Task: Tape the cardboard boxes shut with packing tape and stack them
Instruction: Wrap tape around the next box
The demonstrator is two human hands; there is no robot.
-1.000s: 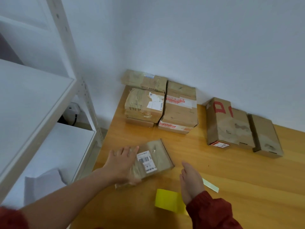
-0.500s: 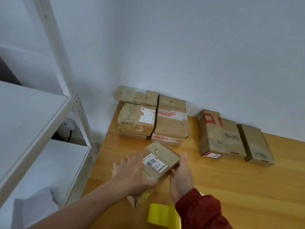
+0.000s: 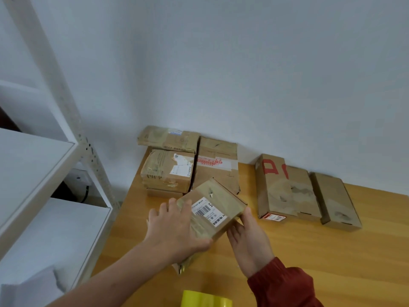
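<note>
A small taped cardboard box [image 3: 212, 203] with a barcode label is raised off the wooden table [image 3: 309, 251], tilted toward the stacks behind. My left hand [image 3: 174, 229] lies over its near top and left side. My right hand [image 3: 249, 238] grips its right side from below. A stack of taped boxes [image 3: 168, 169] stands at the back left against the wall, with a taller box [image 3: 218, 162] beside it. Two flat boxes lie to the right, one with red letters [image 3: 281, 187] and a plain one [image 3: 336, 200]. A yellow tape roll [image 3: 205, 299] sits at the near edge.
A white metal shelf unit [image 3: 44, 169] stands to the left of the table, its upright post close to the table's left edge. The white wall runs right behind the boxes.
Both hands closed on the small box and lifted it off the table, moving it forward toward the stacks. The right hand went from beside the tape roll to the box's right side.
</note>
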